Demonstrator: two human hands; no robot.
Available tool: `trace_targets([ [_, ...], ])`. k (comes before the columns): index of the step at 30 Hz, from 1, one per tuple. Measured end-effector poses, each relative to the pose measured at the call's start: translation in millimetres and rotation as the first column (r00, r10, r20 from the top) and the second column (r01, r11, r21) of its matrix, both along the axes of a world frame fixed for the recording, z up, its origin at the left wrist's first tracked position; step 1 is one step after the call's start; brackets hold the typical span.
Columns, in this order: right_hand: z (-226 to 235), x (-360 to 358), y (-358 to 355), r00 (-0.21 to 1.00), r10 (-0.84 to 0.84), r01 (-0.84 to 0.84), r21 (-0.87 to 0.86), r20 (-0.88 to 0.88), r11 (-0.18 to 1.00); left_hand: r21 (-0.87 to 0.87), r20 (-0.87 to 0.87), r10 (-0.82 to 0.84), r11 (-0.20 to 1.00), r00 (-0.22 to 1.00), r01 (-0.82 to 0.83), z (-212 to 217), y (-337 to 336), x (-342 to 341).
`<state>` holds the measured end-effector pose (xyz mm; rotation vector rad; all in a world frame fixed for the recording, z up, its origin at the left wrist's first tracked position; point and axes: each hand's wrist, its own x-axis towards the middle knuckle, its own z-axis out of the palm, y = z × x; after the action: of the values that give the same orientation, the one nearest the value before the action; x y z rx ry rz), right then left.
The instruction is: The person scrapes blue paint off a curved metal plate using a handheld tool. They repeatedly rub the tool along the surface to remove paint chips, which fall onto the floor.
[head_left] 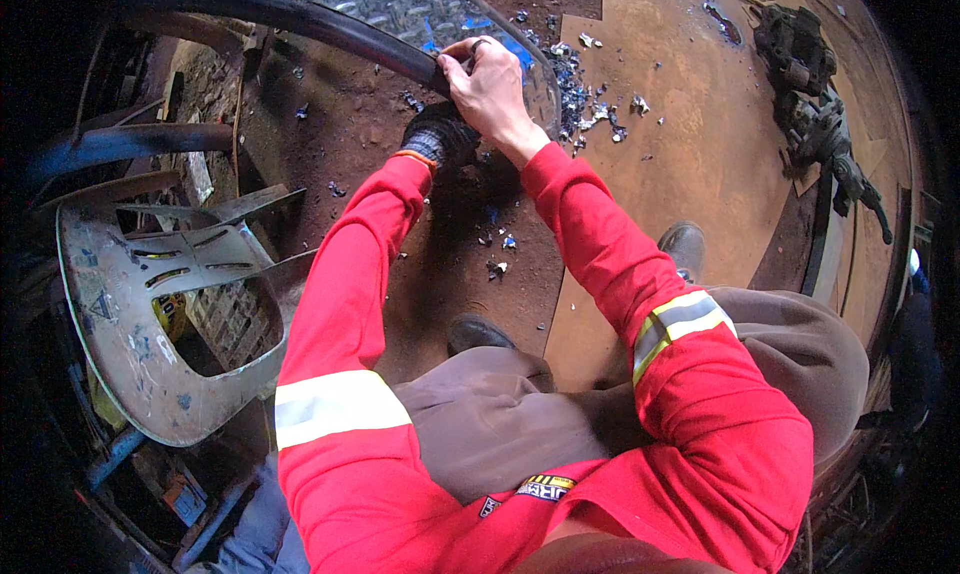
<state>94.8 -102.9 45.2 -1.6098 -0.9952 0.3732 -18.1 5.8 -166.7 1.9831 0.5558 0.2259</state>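
A thick black curved tube [300, 19] arcs along the edge of a metal tread plate [385, 9] with a raised diamond pattern and blue patches. My bare right hand [490, 89], with a dark ring on one finger, is closed over the tube near its right end, thumb pressed against it. Just below and to the left, my left hand [441, 134] wears a dark knitted glove with an orange cuff. It reaches under the tube, and its fingers are hidden.
White and blue flakes [590, 104] lie scattered on the dirt floor and a brown board [680, 164]. A worn grey plastic chair [110, 344] stands at left, near a blue tube [140, 144]. Greasy dark machine parts [815, 114] lie at far right. My shoes [480, 332] are below.
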Motion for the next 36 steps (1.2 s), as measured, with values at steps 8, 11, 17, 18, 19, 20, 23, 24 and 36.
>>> trace_targets([
  [8,-8.2,4.7,-6.1,0.952,0.204,-0.213,0.015,0.227,0.977,0.254,-0.296,-0.040,0.960,0.954,0.119,61.6,-17.0,0.9],
  [11,-10.8,-0.3,-19.8,0.932,0.298,-0.311,0.034,0.205,0.950,0.345,-0.373,0.013,0.930,0.928,0.125,77.2,-20.7,-3.3],
  [17,0.1,14.7,-26.7,0.997,0.073,-0.073,-0.084,0.000,0.994,0.286,-0.714,0.065,0.936,0.697,0.206,141.0,-43.2,15.9],
  [18,0.7,16.6,-24.9,0.996,0.077,-0.074,-0.066,0.046,0.995,0.327,-0.667,0.062,0.920,0.742,0.217,138.8,-41.8,12.3],
  [19,-2.8,18.5,-19.1,0.988,0.086,-0.085,-0.008,0.127,0.996,0.368,-0.617,0.057,0.902,0.785,0.224,136.5,-40.8,7.2],
  [20,-7.8,19.7,-11.7,0.974,0.088,-0.101,0.050,0.208,0.994,0.408,-0.565,0.048,0.883,0.824,0.229,134.1,-39.3,3.8],
  [23,-11.9,22.3,-8.1,0.909,0.056,-0.103,0.093,0.412,0.990,0.361,-0.591,-0.043,0.878,0.805,0.313,150.0,-44.3,10.1],
  [24,-10.4,21.5,-7.0,0.895,0.064,-0.108,0.077,0.442,0.991,0.354,-0.611,-0.043,0.878,0.790,0.321,151.0,-44.0,9.1],
  [36,-2.0,18.1,2.0,0.834,0.120,-0.114,-0.044,0.539,0.993,0.359,-0.644,-0.003,0.882,0.765,0.306,142.7,-42.2,11.2],
])
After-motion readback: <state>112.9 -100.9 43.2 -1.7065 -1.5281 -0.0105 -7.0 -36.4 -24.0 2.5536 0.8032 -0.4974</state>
